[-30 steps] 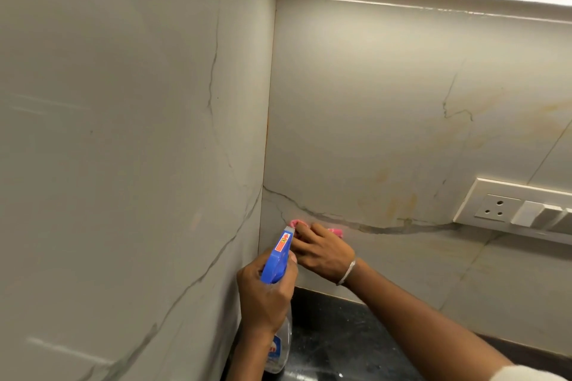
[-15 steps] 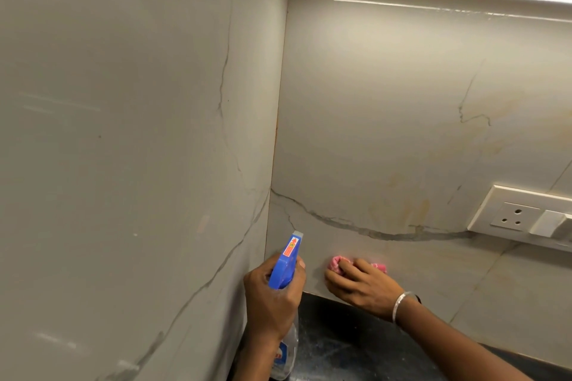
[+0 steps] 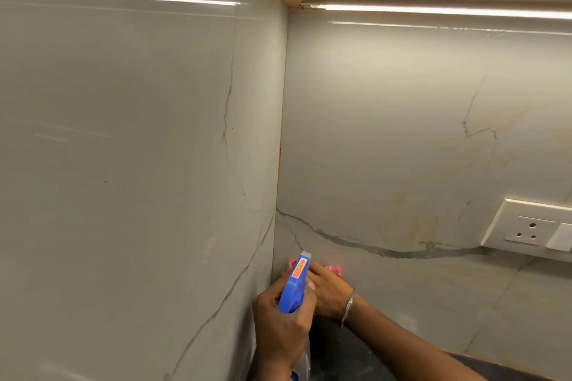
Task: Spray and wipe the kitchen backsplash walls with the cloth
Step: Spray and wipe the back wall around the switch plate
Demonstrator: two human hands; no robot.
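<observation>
**Corner Joint Wiping Pass: Hand and Tool Positions**

Since the frame half a second back, the right hand (image 3: 329,291) has carried the pink fabric cloth (image 3: 333,271) back toward the vertical corner joint (image 3: 280,164). It was then well right of the joint. It now works just beside the joint, low down, close above the dark stone countertop (image 3: 349,353). The left hand (image 3: 280,323) has kept its station in front of the joint's lower end.

**Right hand.** The fingers are bent over the cloth, gripping it as a wad and pressing it against the glossy grey veined back wall panel (image 3: 402,133). The spray head hides the fingertips. A bunched cloth probably concentrates pressure on a small patch, which suits reaching right into the joint.

**Left hand.** The fingers are wrapped round the neck of the clear plastic spray bottle with a blue trigger head (image 3: 294,284). The nozzle points up and toward the joint. Whether a finger rests on the trigger cannot be told. Holding the bottle raised likely keeps it ready for the next spray without regripping.

**Remaining surfaces.** The matching grey side wall panel (image 3: 139,164), left of the joint, has no cloth on it. The white socket plate (image 3: 529,230) sits well right of the joint, and spray should probably be kept off it.
</observation>
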